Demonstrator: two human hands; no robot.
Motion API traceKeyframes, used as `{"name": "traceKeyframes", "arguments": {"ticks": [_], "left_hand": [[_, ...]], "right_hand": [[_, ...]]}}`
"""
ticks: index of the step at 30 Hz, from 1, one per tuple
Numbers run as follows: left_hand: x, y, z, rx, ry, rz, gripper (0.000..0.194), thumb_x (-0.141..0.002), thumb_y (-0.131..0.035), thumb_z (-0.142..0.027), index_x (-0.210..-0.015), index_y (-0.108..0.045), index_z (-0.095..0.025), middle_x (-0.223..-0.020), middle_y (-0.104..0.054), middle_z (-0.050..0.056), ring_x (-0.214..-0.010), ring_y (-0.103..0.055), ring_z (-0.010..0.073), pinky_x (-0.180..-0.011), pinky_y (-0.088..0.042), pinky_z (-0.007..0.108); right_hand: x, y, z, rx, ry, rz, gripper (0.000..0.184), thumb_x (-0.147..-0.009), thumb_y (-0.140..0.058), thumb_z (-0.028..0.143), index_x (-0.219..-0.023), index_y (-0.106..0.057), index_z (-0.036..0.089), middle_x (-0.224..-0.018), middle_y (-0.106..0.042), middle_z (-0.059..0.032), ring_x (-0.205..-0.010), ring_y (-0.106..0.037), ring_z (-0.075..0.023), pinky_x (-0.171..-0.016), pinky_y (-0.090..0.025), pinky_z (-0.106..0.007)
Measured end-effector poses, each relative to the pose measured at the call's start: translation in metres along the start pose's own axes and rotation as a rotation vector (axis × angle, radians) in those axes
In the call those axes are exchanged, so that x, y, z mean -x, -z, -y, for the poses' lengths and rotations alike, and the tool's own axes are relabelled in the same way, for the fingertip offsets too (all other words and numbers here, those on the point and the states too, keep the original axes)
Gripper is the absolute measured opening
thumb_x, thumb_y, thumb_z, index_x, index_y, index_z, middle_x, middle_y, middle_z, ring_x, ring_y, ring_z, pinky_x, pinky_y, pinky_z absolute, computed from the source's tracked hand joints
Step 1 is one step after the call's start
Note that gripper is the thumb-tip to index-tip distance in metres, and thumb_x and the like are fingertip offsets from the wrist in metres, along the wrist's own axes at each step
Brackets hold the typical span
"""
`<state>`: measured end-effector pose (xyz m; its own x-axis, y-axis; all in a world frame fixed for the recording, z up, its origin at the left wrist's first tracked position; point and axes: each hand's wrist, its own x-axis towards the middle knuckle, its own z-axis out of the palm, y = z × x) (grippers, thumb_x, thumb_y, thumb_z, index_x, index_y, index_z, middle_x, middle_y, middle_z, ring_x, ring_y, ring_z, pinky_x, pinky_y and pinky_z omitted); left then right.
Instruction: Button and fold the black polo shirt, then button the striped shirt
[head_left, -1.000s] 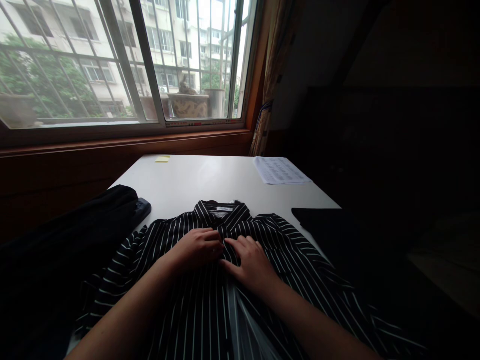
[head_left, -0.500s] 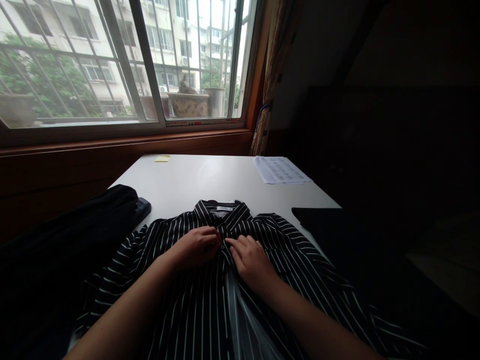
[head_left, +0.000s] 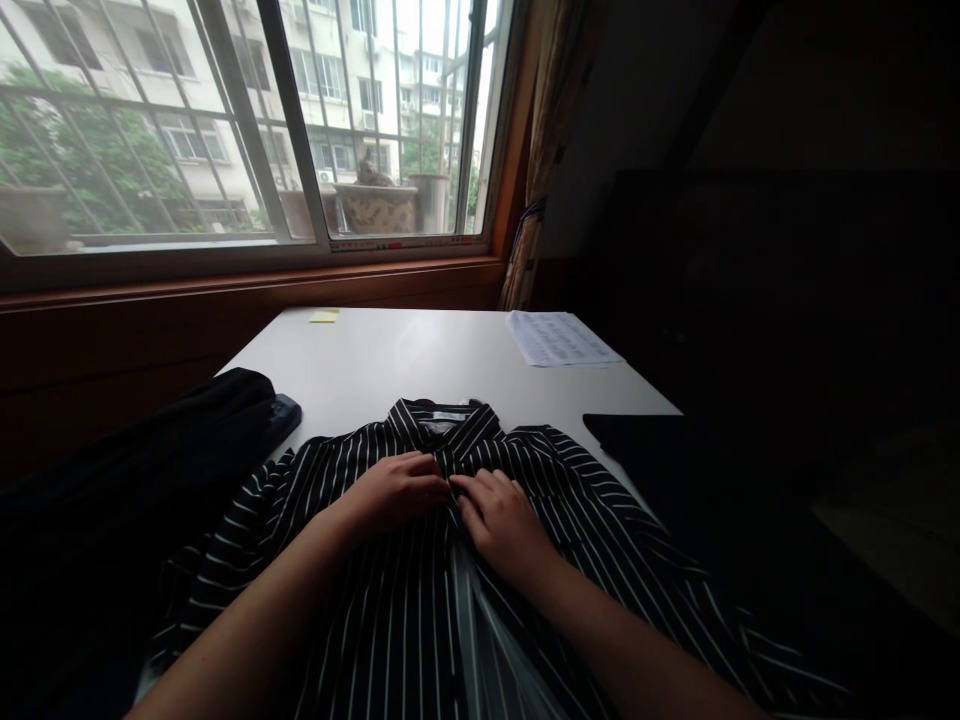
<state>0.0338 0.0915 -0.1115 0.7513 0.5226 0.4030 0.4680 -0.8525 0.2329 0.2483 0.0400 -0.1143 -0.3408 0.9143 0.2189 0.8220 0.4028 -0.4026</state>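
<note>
A black shirt with white stripes [head_left: 375, 590] lies face up on the white table, its collar [head_left: 442, 428] toward the window. Below the collar, my left hand [head_left: 401, 488] pinches the front edge of the shirt with bent fingers. My right hand [head_left: 499, 515] meets it from the other side, thumb and forefinger closed on the opposite front edge. The fingertips of both hands almost touch and hide the fabric and any button between them. Lower down, the shirt front parts and a pale lining [head_left: 491, 640] shows in the gap.
Dark folded clothing [head_left: 217, 420] lies at the left, and another dark cloth [head_left: 637, 435] at the right. On the white table [head_left: 420, 350] are a yellow sticky note pad [head_left: 325, 316] and printed sheets [head_left: 562, 338]. A barred window [head_left: 375, 120] stands behind.
My left fingers have shifted slightly right, toward my right fingertips, covering the small button that showed between the hands. The right hand and the shirt stay nearly the same.
</note>
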Motion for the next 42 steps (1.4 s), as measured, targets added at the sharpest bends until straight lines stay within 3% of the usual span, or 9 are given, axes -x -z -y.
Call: {"name": "traceKeyframes", "arguments": {"ticks": [13,18,29,36,42], "left_hand": [[-0.0002,-0.0003,-0.0004,-0.101,-0.048,0.002,0.020,-0.100,-0.051,-0.028,-0.099,-0.070,-0.021,-0.093,-0.066,0.003,-0.078,-0.060,0.0137,-0.070,-0.049,0.027],[-0.0005,-0.0011,-0.0005,-0.110,-0.037,0.005,0.019,-0.100,-0.051,-0.026,-0.100,-0.069,-0.021,-0.092,-0.066,0.003,-0.077,-0.059,0.0135,-0.069,-0.048,0.027],[0.0009,-0.0005,0.0031,0.023,0.038,0.006,0.017,-0.097,-0.058,-0.031,-0.104,-0.071,-0.023,-0.097,-0.065,0.004,-0.086,-0.063,0.0148,-0.076,-0.052,0.026],[0.0031,0.0018,0.0023,0.166,0.081,-0.010,0.018,-0.096,-0.058,-0.024,-0.108,-0.071,-0.025,-0.101,-0.065,0.004,-0.092,-0.064,0.0149,-0.082,-0.052,0.027],[0.0010,-0.0005,0.0013,0.117,0.040,-0.027,0.019,-0.097,-0.058,-0.031,-0.106,-0.073,-0.025,-0.095,-0.065,0.003,-0.085,-0.062,0.0146,-0.077,-0.051,0.027]], "right_hand": [[-0.0002,-0.0036,-0.0035,-0.051,0.013,-0.042,0.030,-0.100,-0.045,0.019,-0.124,-0.061,0.025,-0.107,-0.067,-0.0044,-0.098,-0.056,-0.0236,-0.086,-0.038,-0.037],[-0.0009,-0.0016,-0.0022,-0.104,0.007,-0.058,0.023,-0.100,-0.044,0.018,-0.112,-0.062,0.024,-0.105,-0.068,-0.0027,-0.098,-0.056,-0.0222,-0.087,-0.038,-0.036],[-0.0007,0.0020,0.0004,-0.170,-0.051,-0.069,0.014,-0.100,-0.045,0.023,-0.100,-0.059,0.022,-0.097,-0.067,-0.0030,-0.093,-0.058,-0.0219,-0.085,-0.039,-0.034],[-0.0010,0.0033,0.0009,-0.177,-0.061,-0.066,0.013,-0.099,-0.046,0.026,-0.099,-0.059,0.023,-0.097,-0.067,-0.0033,-0.093,-0.058,-0.0219,-0.085,-0.040,-0.034],[-0.0014,0.0028,-0.0016,-0.176,-0.053,-0.065,0.016,-0.095,-0.043,0.016,-0.096,-0.057,0.023,-0.095,-0.065,-0.0026,-0.092,-0.057,-0.0208,-0.084,-0.039,-0.032]]}}
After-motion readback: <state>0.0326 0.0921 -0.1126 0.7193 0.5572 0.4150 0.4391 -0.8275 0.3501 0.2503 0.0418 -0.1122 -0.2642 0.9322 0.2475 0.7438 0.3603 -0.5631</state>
